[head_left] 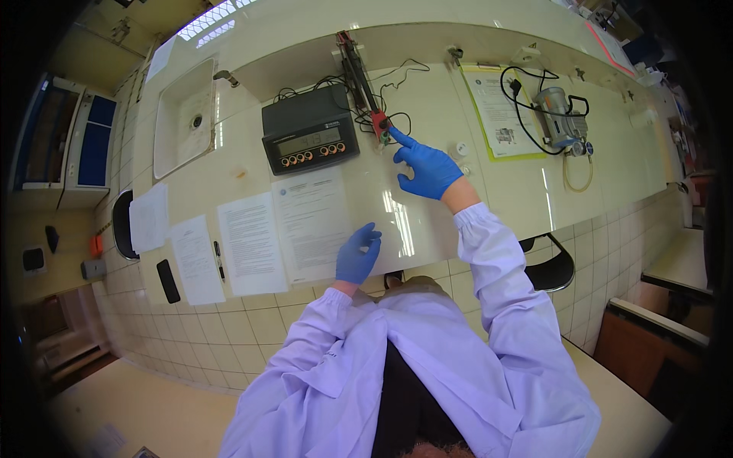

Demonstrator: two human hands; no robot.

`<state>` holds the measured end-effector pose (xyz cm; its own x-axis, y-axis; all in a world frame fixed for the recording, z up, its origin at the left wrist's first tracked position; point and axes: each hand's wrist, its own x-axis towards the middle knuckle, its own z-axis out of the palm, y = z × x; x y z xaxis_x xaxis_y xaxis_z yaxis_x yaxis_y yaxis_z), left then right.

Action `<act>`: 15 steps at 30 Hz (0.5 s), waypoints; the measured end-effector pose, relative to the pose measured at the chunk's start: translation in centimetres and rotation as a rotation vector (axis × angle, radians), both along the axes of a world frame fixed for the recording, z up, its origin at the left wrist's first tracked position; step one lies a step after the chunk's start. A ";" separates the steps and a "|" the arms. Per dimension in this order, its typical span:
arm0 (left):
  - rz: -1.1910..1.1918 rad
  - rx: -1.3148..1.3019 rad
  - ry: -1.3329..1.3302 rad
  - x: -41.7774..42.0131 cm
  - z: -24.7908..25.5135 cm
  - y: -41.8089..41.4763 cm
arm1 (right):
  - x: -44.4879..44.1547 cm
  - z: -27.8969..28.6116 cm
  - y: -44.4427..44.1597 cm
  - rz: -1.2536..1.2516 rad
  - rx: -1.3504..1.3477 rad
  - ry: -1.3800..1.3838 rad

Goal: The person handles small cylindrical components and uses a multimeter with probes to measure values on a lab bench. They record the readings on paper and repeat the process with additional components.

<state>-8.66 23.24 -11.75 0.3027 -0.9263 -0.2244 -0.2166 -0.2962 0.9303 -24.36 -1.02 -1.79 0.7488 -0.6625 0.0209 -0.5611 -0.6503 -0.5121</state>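
My right hand, in a blue glove, reaches across the bench with its index finger stretched out. That fingertip is at the red holder on the end of a dark electrode-stand arm; whether it touches cannot be told. Just left of the arm stands a dark Hanna benchtop meter with a lit display and a row of orange-ringed buttons. Also gloved in blue, my left hand hovers near the bench's front edge with its fingers loosely curved and nothing held. Beside it lies a printed sheet.
A sink is set in at the left. Printed sheets, a pen and a phone lie along the front left. Small white caps, a green clipboard and a vacuum pump with a looped cord occupy the right.
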 end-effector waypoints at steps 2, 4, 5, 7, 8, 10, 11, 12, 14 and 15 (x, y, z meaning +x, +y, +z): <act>0.005 -0.007 -0.008 0.3 0.1 0.4 | 0.1 0.1 0.1 0.002 -0.011 0.007; 0.009 -0.006 -0.013 0.6 0.5 0.8 | 0.2 0.3 0.2 -0.001 -0.010 0.007; 0.010 -0.003 -0.012 0.8 0.7 0.9 | 0.3 0.4 0.2 -0.003 -0.010 0.007; 0.015 -0.008 -0.029 1.2 1.0 1.1 | 0.2 0.1 0.1 0.001 -0.005 -0.016; 0.021 -0.015 -0.047 1.3 1.2 1.2 | 0.1 0.0 0.1 0.003 -0.002 -0.027; 0.034 -0.023 -0.059 1.6 1.2 1.5 | 0.1 0.0 0.1 0.003 -0.008 -0.027; 0.039 -0.024 -0.055 1.9 1.1 1.6 | 0.1 -0.1 0.1 0.002 -0.011 -0.027; 0.043 -0.025 -0.049 2.0 0.9 1.7 | 0.1 0.0 0.2 0.003 -0.013 -0.024; 0.052 -0.036 -0.042 2.1 0.5 1.9 | 0.1 0.2 0.2 0.006 -0.016 -0.018; 0.057 -0.040 -0.038 2.1 0.5 1.9 | 0.1 0.2 0.3 0.008 -0.016 -0.017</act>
